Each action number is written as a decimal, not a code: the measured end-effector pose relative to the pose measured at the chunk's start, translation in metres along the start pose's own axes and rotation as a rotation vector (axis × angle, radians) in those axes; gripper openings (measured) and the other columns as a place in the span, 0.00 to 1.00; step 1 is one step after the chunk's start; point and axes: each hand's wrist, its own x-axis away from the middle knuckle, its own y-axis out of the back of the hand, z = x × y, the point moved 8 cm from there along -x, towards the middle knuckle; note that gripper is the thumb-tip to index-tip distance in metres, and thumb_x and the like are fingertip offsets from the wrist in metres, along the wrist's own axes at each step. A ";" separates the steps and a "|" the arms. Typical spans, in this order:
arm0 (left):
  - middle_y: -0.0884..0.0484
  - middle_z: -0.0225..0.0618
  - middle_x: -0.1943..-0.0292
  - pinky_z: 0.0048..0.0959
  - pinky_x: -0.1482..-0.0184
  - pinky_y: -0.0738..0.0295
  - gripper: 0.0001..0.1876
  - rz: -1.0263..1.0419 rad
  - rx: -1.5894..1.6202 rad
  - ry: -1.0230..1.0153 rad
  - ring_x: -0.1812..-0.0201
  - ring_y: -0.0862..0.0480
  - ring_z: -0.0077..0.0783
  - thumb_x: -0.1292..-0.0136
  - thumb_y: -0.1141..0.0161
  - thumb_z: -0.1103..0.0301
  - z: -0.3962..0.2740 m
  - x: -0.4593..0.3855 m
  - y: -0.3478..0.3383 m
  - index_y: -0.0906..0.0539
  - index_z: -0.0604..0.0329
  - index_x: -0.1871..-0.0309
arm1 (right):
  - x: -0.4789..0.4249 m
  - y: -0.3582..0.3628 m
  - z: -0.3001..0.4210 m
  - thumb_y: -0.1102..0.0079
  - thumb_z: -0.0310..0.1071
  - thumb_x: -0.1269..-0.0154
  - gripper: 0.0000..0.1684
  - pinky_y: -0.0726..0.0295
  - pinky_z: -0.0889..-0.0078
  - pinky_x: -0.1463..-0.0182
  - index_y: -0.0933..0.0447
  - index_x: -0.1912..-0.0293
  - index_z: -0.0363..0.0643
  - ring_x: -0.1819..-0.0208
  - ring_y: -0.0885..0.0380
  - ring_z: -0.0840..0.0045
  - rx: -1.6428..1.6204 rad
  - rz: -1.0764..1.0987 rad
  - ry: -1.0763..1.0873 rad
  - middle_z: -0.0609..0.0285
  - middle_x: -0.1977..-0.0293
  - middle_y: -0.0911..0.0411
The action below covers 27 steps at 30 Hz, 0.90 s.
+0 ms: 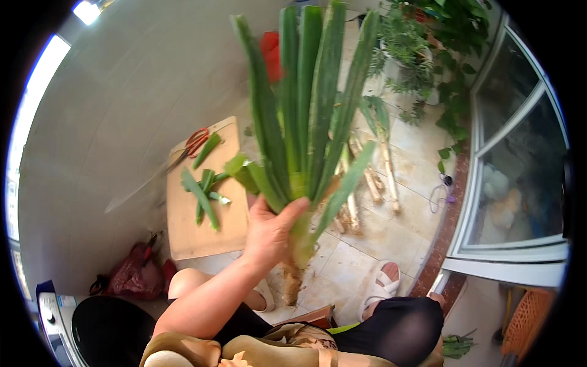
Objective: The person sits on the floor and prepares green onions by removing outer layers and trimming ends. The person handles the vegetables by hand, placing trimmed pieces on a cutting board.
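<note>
My left hand [274,229] grips a large leek [300,183] around its pale base, just below the fan of green leaves. The leek stands upright with its brown root end at the bottom, and several leaf tips look cut off. My right hand [438,299] barely shows beside the right knee, mostly hidden behind the dark trouser leg. A pale, narrow piece [439,281] rises at its fingertips; whether the hand holds it is unclear. On a wooden cutting board [183,241] at the left lie several cut green leaf pieces [202,195] and orange-handled scissors [196,143].
More leeks with soil on their roots [387,174] lie on the tiled floor [348,261]. Potted plants [406,50] stand at the back right. A glass door [518,192] borders the right side. A red bag [136,275] rests by the wall, and green leaves [458,346] lie at lower right.
</note>
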 end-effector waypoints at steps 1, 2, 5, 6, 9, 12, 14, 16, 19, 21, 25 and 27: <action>0.17 0.34 0.54 0.25 0.49 0.24 0.17 0.008 0.024 0.018 0.55 0.19 0.24 0.39 0.34 0.73 0.001 0.000 0.002 0.23 0.63 0.48 | -0.003 0.002 0.002 0.47 0.37 0.47 0.19 0.22 0.49 0.54 0.18 0.62 0.33 0.57 0.19 0.48 0.009 -0.011 0.016 0.37 0.64 0.19; 0.16 0.34 0.55 0.25 0.51 0.23 0.18 -0.011 0.022 0.019 0.56 0.18 0.25 0.40 0.33 0.74 0.000 0.001 0.006 0.23 0.63 0.48 | -0.003 0.003 -0.002 0.47 0.35 0.47 0.18 0.22 0.49 0.53 0.18 0.62 0.33 0.57 0.19 0.47 0.013 -0.012 0.016 0.37 0.63 0.19; 0.17 0.35 0.53 0.27 0.47 0.25 0.18 -0.046 0.098 0.000 0.53 0.19 0.26 0.41 0.32 0.75 -0.020 0.011 0.004 0.24 0.62 0.48 | 0.014 -0.004 -0.005 0.45 0.35 0.45 0.16 0.21 0.51 0.56 0.18 0.65 0.32 0.61 0.18 0.49 0.004 0.041 -0.047 0.40 0.66 0.18; 0.18 0.35 0.53 0.28 0.47 0.25 0.19 -0.046 0.106 -0.005 0.53 0.19 0.27 0.41 0.33 0.75 -0.025 0.011 0.007 0.24 0.62 0.47 | 0.020 -0.014 -0.009 0.43 0.35 0.46 0.14 0.21 0.54 0.57 0.19 0.67 0.33 0.65 0.18 0.52 -0.214 0.055 -0.019 0.43 0.69 0.18; 0.19 0.37 0.51 0.32 0.47 0.24 0.19 0.037 0.234 0.036 0.52 0.19 0.32 0.40 0.35 0.74 -0.020 0.001 0.005 0.25 0.63 0.46 | -0.008 -0.038 -0.074 0.37 0.32 0.47 0.09 0.22 0.69 0.63 0.21 0.70 0.35 0.71 0.22 0.76 -0.625 0.111 0.199 0.60 0.75 0.20; 0.20 0.41 0.51 0.39 0.48 0.21 0.20 0.082 0.243 -0.001 0.53 0.17 0.39 0.38 0.37 0.72 -0.031 0.006 -0.009 0.28 0.63 0.44 | 0.030 -0.031 -0.044 0.34 0.33 0.45 0.09 0.23 0.75 0.63 0.20 0.69 0.37 0.71 0.24 0.82 -0.708 0.196 0.277 0.64 0.74 0.21; 0.20 0.40 0.51 0.38 0.49 0.20 0.20 0.021 0.212 -0.043 0.53 0.17 0.39 0.37 0.37 0.71 -0.042 0.016 0.022 0.28 0.63 0.44 | 0.118 0.038 0.071 0.39 0.26 0.41 0.12 0.24 0.79 0.64 0.23 0.56 0.37 0.69 0.23 0.81 -1.070 0.431 0.637 0.61 0.67 0.22; 0.20 0.40 0.50 0.37 0.48 0.21 0.19 0.067 0.260 -0.034 0.52 0.18 0.38 0.35 0.39 0.69 -0.051 0.017 0.018 0.28 0.61 0.43 | 0.177 0.121 0.126 0.45 0.22 0.39 0.24 0.24 0.81 0.68 0.32 0.42 0.36 0.72 0.23 0.80 -1.193 0.664 0.387 0.63 0.71 0.24; 0.21 0.39 0.49 0.35 0.47 0.23 0.19 0.119 0.380 -0.034 0.50 0.20 0.36 0.35 0.40 0.70 -0.059 0.016 0.009 0.28 0.60 0.42 | 0.232 0.240 0.187 0.46 0.24 0.40 0.27 0.23 0.77 0.65 0.33 0.40 0.36 0.71 0.25 0.79 -1.398 0.687 0.547 0.63 0.69 0.25; 0.21 0.39 0.49 0.35 0.47 0.24 0.19 0.128 0.447 -0.027 0.50 0.20 0.35 0.35 0.42 0.71 -0.075 0.024 0.014 0.29 0.61 0.42 | 0.275 0.295 0.234 0.48 0.26 0.41 0.25 0.25 0.76 0.66 0.29 0.42 0.39 0.71 0.27 0.78 -1.479 0.860 0.719 0.64 0.70 0.27; 0.22 0.41 0.49 0.34 0.47 0.24 0.18 0.156 0.569 0.044 0.51 0.20 0.35 0.36 0.47 0.74 -0.082 0.023 0.019 0.31 0.63 0.42 | 0.375 0.363 0.312 0.49 0.33 0.35 0.25 0.38 0.86 0.78 0.32 0.39 0.42 0.80 0.35 0.88 -1.398 1.186 0.957 0.67 0.70 0.27; 0.22 0.43 0.49 0.36 0.46 0.24 0.19 0.166 0.562 0.042 0.51 0.20 0.37 0.38 0.48 0.74 -0.089 0.024 0.027 0.31 0.64 0.43 | 0.426 0.369 0.346 0.47 0.29 0.33 0.24 0.42 0.91 0.81 0.33 0.39 0.40 0.81 0.38 0.92 -1.247 1.268 1.035 0.69 0.70 0.28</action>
